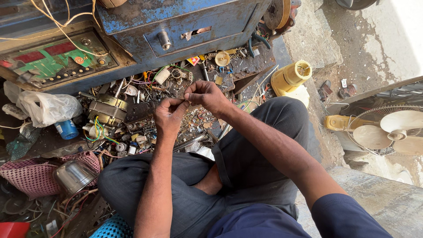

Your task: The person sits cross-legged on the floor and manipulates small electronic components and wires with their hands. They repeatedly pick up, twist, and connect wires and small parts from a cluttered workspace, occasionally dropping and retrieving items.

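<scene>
My left hand (168,115) and my right hand (206,96) meet fingertip to fingertip above my crossed legs in dark trousers (246,150). Between the pinched fingers is something very small and thin; what it is cannot be told. Right below and beyond the hands lies a heap of small metal parts, screws and coloured wires (176,83). A bare electric motor (107,110) with yellow and green leads sits to the left of my left hand.
A blue metal cabinet (176,26) with a knob stands ahead. A circuit panel (57,59), a white plastic bag (48,108), a steel cup (72,176) on a pink basket, a yellow plastic part (291,77) and a table fan (392,130) surround me.
</scene>
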